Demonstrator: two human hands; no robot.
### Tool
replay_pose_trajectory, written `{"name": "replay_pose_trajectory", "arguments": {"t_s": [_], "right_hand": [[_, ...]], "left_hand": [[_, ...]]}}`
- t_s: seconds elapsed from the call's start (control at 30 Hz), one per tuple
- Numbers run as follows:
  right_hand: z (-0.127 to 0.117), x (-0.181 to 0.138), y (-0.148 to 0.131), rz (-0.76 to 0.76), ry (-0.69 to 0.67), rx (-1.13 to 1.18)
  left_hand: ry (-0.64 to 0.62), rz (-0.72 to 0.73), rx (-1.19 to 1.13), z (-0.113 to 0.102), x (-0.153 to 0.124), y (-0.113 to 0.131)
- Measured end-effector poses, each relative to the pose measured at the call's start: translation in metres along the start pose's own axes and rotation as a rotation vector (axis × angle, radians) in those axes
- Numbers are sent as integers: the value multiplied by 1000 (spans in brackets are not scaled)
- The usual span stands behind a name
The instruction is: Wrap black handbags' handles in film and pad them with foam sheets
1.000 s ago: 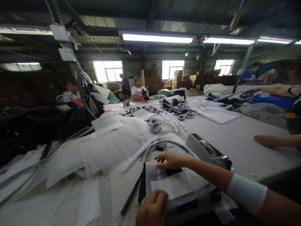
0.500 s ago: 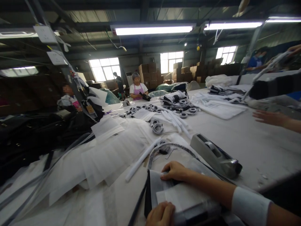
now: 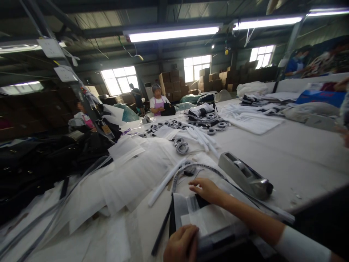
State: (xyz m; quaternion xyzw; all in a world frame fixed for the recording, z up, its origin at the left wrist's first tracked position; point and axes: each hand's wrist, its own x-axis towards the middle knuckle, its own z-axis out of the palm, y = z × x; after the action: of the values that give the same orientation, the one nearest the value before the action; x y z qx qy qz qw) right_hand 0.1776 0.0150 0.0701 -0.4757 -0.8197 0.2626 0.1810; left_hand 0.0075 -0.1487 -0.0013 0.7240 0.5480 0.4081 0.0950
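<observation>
A flat dark item in a clear plastic bag (image 3: 207, 218) lies on the white table (image 3: 294, 156) right in front of me. My left hand (image 3: 181, 243) is closed on the bag's near left corner. My right hand (image 3: 205, 189), on an arm with a white wrist sleeve, rests on the bag's far edge with its fingers stretched out to the left. A thin black strap (image 3: 160, 229) runs along the bag's left side.
A grey tape dispenser (image 3: 245, 176) stands just right of my right hand. White foam tubes (image 3: 166, 182), white paper sheets (image 3: 131, 171) and strap coils (image 3: 181, 147) lie beyond. Black bags (image 3: 40, 156) are heaped at left. A person (image 3: 158, 100) works at the far end.
My right hand lifted its fingers from the bag's far edge and stretched them leftward. The other person's hand on the right side of the table has drawn back to the frame's edge.
</observation>
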Motion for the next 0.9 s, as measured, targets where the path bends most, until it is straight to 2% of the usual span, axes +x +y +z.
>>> {"name": "replay_pose_trajectory", "arguments": {"t_s": [0.1, 0.17, 0.27, 0.33, 0.47, 0.6, 0.67, 0.8, 0.9], "right_hand": [[-30, -57, 11, 33, 167, -70], [-38, -101, 31, 189, 328, -272], [-34, -149, 67, 405, 344, -370], [-25, -163, 86, 456, 321, -312], [-13, -160, 102, 441, 376, -142], [-11, -151, 98, 436, 449, 63], [-13, -144, 90, 400, 492, 174], [-15, -116, 71, 299, 587, 336], [-12, -90, 65, 277, 564, 367]], "left_hand": [[74, -213, -63, -23, 12, -6], [65, -397, -48, -37, 24, -13], [-63, -628, -180, -48, 43, -27], [-105, -698, -275, -45, 56, -37], [-128, -719, -354, -34, 74, -43], [-143, -681, -479, -43, 77, -29], [-35, -670, -488, -53, 71, -23], [297, -645, -513, -63, 54, -19], [391, -600, -467, -57, 41, -16]]}}
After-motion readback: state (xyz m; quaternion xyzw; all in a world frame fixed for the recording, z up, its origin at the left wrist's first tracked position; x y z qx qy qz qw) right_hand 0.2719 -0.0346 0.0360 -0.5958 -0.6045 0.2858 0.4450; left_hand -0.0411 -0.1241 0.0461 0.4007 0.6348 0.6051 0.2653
